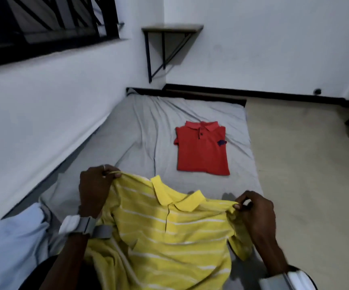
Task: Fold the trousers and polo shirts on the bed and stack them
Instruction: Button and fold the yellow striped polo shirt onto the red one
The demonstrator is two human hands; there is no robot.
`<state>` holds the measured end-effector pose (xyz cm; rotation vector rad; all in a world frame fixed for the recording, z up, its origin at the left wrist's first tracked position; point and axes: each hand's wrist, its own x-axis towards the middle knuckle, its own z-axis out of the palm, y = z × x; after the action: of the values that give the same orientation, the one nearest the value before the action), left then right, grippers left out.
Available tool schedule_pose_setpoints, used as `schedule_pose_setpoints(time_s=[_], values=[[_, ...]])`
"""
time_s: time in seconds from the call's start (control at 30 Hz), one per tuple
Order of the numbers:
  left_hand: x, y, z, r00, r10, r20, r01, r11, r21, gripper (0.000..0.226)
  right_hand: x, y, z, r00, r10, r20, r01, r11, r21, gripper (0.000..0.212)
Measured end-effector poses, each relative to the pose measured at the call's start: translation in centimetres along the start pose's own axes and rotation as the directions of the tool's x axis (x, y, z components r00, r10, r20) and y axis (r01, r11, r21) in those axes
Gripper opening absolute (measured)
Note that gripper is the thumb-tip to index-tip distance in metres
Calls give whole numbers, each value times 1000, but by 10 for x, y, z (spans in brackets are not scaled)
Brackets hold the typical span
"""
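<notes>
A yellow polo shirt (169, 237) with thin white stripes hangs spread in front of me, collar up, over the near end of the bed (148, 130). My left hand (95, 189) pinches its left shoulder and my right hand (253, 212) pinches its right shoulder. Farther up the grey sheet lies a red polo shirt (203, 151), folded flat with its collar toward the far wall. A pale blue garment (12, 243) lies bunched at the near left of the bed.
A white wall runs along the bed's left side under a barred window (43, 24). A small wall-mounted shelf (171, 28) hangs in the far corner. Beige floor (305, 164) stretches to the right of the mattress.
</notes>
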<state>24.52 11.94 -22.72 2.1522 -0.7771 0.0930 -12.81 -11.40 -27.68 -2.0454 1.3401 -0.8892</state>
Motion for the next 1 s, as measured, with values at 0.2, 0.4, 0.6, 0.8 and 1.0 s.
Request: schedule_pose_setpoints(time_s=[0.2,0.4,0.6,0.8,1.0], values=[[20,60,-94,990,52,-132,-79,975,-208,18,18,-73,-93,937,-218,-273,232,972,20,34],[68,174,-219,916,196,-351,-321,882,-345,22,69,-205,-220,792,-390,-469,489,866,106,21],[98,263,-309,817,288,-500,-460,848,-263,19,94,-298,-321,672,-490,-555,610,792,39,31],[89,309,-346,727,389,-566,-565,808,-170,14,91,-319,-378,564,-511,-649,643,765,-43,28],[80,322,-353,698,408,-588,-586,798,-142,12,87,-319,-397,490,-480,-727,621,778,-95,12]])
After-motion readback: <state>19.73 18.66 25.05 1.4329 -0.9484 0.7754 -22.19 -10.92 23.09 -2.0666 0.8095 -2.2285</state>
